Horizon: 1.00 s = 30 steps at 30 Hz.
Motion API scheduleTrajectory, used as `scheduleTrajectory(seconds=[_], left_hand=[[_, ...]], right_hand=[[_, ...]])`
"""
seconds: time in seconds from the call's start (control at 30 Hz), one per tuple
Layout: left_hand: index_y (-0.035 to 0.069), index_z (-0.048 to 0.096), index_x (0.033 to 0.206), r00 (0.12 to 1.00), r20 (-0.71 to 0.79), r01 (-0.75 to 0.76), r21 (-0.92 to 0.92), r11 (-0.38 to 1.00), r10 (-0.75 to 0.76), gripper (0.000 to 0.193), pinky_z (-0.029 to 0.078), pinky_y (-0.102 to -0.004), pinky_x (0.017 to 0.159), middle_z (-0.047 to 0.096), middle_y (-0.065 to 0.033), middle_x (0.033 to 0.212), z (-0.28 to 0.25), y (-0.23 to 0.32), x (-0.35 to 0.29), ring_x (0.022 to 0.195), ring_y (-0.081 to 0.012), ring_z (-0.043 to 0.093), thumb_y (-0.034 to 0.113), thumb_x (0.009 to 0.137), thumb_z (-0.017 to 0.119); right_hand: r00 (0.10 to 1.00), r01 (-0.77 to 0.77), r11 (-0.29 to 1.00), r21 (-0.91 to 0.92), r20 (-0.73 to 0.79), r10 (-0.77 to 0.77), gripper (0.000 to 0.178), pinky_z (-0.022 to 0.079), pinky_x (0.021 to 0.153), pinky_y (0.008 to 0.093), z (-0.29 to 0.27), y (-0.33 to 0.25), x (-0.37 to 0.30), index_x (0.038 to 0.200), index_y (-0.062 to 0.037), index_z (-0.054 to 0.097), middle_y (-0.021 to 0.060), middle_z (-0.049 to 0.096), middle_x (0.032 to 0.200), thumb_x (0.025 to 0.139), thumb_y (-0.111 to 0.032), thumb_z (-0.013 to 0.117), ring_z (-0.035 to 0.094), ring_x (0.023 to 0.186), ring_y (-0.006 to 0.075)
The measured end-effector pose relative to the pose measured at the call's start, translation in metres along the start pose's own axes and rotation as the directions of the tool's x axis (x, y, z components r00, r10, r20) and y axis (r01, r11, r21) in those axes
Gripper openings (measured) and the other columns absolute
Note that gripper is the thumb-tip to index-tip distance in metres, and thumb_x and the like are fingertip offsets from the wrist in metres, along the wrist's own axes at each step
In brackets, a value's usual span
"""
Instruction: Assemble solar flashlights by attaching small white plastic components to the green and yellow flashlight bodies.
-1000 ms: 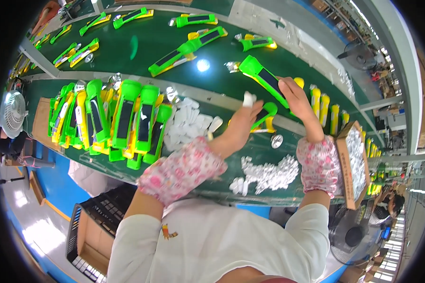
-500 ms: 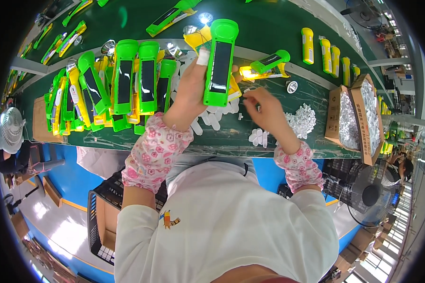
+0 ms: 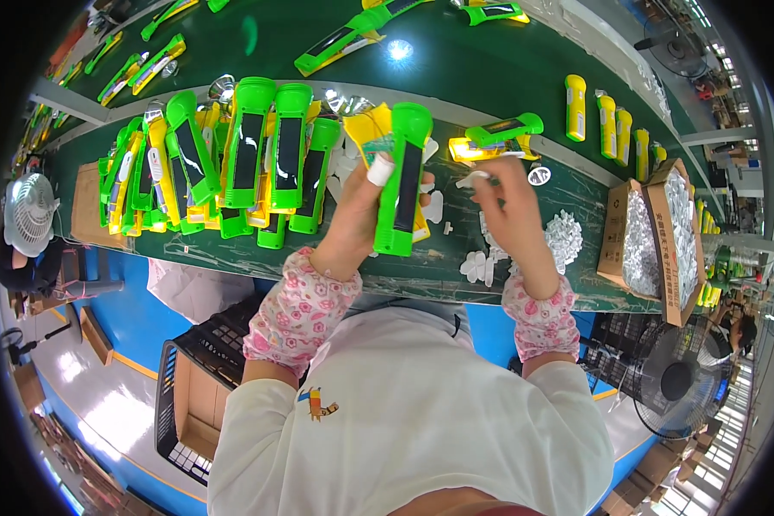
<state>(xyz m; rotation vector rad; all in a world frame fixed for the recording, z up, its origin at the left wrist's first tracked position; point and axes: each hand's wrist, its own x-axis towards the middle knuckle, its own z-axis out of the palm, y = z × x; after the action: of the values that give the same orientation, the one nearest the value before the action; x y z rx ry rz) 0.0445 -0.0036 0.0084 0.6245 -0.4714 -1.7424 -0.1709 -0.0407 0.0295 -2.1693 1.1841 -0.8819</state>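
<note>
- Above the green tabletop [image 3: 525,77], the left hand [image 3: 363,215] has its grip wrapped round a long green plastic torch with a black panel [image 3: 404,176]; loosening could drop it.
- Right hand [image 3: 509,206] pinches a small white plastic part [image 3: 473,179]; it may slip.
- Nearby row of green torches [image 3: 232,163] could be knocked.

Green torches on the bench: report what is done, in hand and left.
Done, by the look of it: a row of green torches lies stacked at the left. In hand: the left hand holds one green torch; the right hand pinches a small white part. Left: a pile of white parts.
</note>
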Motion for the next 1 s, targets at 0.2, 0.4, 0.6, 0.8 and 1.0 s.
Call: scheduleTrajectory(seconds=[0.2,0.4,0.6,0.8,1.0], left_hand=[[0.007,0.043,0.130,0.996,0.036,-0.085,0.124,0.989,0.081,0.048,0.052,-0.0325,0.083,0.060,-0.0087,0.113,0.021,-0.019,0.004,0.100,-0.0174,0.061,0.040,0.097,0.053],[0.014,0.031,0.143,0.984,0.180,0.042,-0.228,0.973,0.000,0.053,0.036,-0.0395,0.105,0.045,-0.0053,0.136,0.026,-0.012,0.003,0.124,-0.0190,0.045,0.047,0.102,0.032],[0.014,0.029,0.145,0.951,0.307,0.108,-0.232,0.967,-0.032,0.054,0.036,-0.0403,0.106,0.043,-0.0057,0.137,0.019,-0.014,0.002,0.126,-0.0191,0.043,0.043,0.101,0.041],[0.012,0.031,0.144,0.944,0.329,0.065,-0.110,0.992,-0.025,0.060,0.044,-0.0416,0.100,0.050,-0.0049,0.129,0.013,-0.015,0.002,0.118,-0.0185,0.051,0.036,0.095,0.057],[0.010,0.039,0.138,0.926,0.356,0.148,-0.049,0.988,-0.121,0.059,0.052,-0.0396,0.092,0.055,-0.0054,0.122,0.013,-0.010,0.003,0.110,-0.0193,0.059,0.029,0.089,0.066]], right_hand=[[0.978,0.206,0.975,0.084,-0.050,-0.202,0.021,0.048,0.061,0.0313,-0.001,-0.040,0.030,0.105,-0.0055,0.063,0.0092,0.060,0.089,0.084,-0.001,0.065,0.061,0.076,0.0195],[0.958,0.270,0.946,0.179,0.046,-0.283,0.034,0.040,0.060,0.0270,-0.008,-0.046,0.036,0.112,-0.0098,0.069,0.0059,0.049,0.083,0.081,0.003,0.067,0.050,0.072,0.0180],[0.922,0.366,0.928,0.071,0.108,-0.372,0.039,0.043,0.066,0.0271,-0.025,-0.046,0.037,0.118,-0.0073,0.067,0.0069,0.056,0.086,0.082,0.006,0.062,0.054,0.077,0.0179],[0.938,0.239,0.940,0.244,0.192,-0.289,0.030,0.045,0.070,0.0248,-0.038,-0.043,0.044,0.113,-0.0025,0.066,0.0075,0.056,0.093,0.085,0.007,0.060,0.054,0.083,0.0152],[0.785,-0.028,0.982,0.189,0.612,-0.096,0.031,0.047,0.066,0.0245,-0.063,-0.072,0.067,0.101,-0.0034,0.046,0.0041,0.060,0.084,0.083,-0.005,0.071,0.058,0.075,0.0098]])
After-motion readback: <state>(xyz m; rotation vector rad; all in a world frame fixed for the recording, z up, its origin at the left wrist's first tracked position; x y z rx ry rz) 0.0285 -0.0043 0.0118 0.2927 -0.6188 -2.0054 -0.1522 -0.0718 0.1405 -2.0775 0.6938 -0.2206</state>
